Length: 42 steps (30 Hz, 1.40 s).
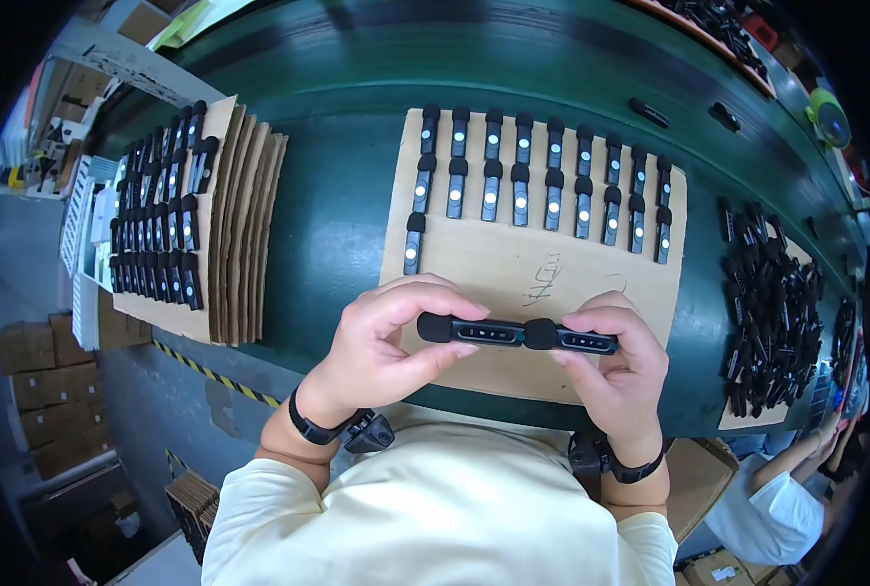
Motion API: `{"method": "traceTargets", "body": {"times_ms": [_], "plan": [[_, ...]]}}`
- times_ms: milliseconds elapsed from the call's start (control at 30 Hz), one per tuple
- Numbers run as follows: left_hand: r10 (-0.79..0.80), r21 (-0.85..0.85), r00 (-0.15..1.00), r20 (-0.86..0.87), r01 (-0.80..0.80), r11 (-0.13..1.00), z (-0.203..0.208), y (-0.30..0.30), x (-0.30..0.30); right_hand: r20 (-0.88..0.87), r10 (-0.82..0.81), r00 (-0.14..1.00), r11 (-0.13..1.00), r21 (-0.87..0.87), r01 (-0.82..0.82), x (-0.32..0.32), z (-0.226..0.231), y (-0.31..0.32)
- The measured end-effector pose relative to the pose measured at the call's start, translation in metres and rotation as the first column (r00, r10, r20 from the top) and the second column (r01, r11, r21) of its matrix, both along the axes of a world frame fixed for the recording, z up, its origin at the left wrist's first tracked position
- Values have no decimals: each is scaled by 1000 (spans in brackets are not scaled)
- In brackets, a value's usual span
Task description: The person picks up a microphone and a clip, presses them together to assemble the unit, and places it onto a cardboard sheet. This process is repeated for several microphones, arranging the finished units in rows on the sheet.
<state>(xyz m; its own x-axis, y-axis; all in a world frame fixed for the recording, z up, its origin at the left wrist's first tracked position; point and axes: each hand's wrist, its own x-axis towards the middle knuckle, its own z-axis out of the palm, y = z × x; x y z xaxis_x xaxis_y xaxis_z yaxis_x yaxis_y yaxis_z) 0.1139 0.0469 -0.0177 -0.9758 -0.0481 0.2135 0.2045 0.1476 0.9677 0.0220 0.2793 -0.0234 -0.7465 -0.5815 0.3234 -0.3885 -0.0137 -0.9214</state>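
In front of my chest, two small black clip-on microphones with foam caps are held sideways, end to end, with their button sides showing. My left hand [386, 342] pinches the left microphone [488, 333] between thumb and fingertips. The right microphone [588, 341] is gripped the same way by my right hand [622, 366]. Beneath them lies a brown cardboard sheet [640, 293] on the green table. Two full rows of microphones [521, 195] stand along its far part, foam ends pointing away. A single microphone [413, 244] starts a third row at the left, just beyond my left hand.
To the left is a stack of cardboard sheets [249, 225] topped with rows of microphones [151, 230]. A heap of microphones [769, 313] covers cardboard at the right. Two loose black pieces [649, 112] [725, 116] lie farther back. Another person [782, 503] works at the lower right.
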Motion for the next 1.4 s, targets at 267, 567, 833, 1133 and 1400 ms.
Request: {"method": "traceTargets", "body": {"times_ms": [267, 567, 833, 1133, 1400], "plan": [[-18, -43, 999, -43, 16, 999, 1, 1, -4, -76, -13, 997, 1000, -17, 12, -3, -1, 2], [-13, -68, 998, -54, 9, 998, 5, 2, -7, -80, -18, 997, 1000, -18, 17, -4, -1, 2], [-67, -206, 993, -96, 46, 977, 3, 5, -15, 90, -42, 995, 991, -123, 53, 4, -1, 2], [-41, -103, 989, -141, 27, 994, -13, 5, -20, -174, 52, 983, 979, 202, -17, -4, 7, -1], [0, -98, 989, -148, -14, 995, -18, 5, -18, -175, 9, 985, 996, 84, 6, 5, 2, -35]]}}
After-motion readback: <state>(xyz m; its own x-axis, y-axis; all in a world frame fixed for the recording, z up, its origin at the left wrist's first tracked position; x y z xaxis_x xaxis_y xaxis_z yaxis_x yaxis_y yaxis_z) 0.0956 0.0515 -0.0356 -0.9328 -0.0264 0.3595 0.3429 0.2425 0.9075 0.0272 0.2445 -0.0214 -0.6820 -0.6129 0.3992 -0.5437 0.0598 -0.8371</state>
